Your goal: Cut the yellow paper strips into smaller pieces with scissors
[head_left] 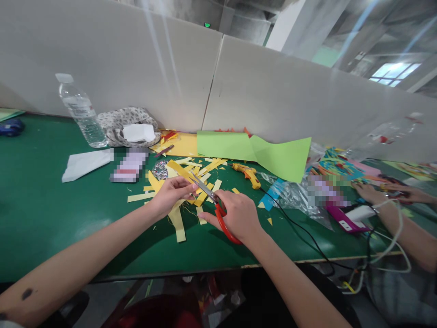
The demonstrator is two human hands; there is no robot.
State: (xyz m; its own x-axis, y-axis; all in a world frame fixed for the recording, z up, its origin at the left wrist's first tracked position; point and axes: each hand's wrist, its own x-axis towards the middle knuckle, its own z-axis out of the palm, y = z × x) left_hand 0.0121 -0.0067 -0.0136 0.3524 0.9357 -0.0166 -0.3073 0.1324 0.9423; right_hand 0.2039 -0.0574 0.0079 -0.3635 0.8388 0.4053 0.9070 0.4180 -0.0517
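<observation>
My right hand [239, 214] grips a pair of scissors [227, 226] by red handles, the thumb stretched out to the left. Its metal blades point up and left toward my left hand [174, 193]. Between the thumb and fingers of that left hand is a yellow paper strip [180, 169], close to the blade tips. Whether the blades touch the strip, I cannot tell. Beneath both hands lies a loose heap of yellow and cream paper strips [177, 224]. A round cluster of shiny sequins [160, 169] sits left of the strip.
A yellow glue gun [247, 173] with a black cord lies behind my right hand. Green paper sheets [221, 146] lean by the partition. Leftward are a phone [129, 165], tissue, a patterned pouch [128, 120] and a water bottle [82, 109]. Another person's hands [370, 193] work at right, near a purple power strip [346, 221].
</observation>
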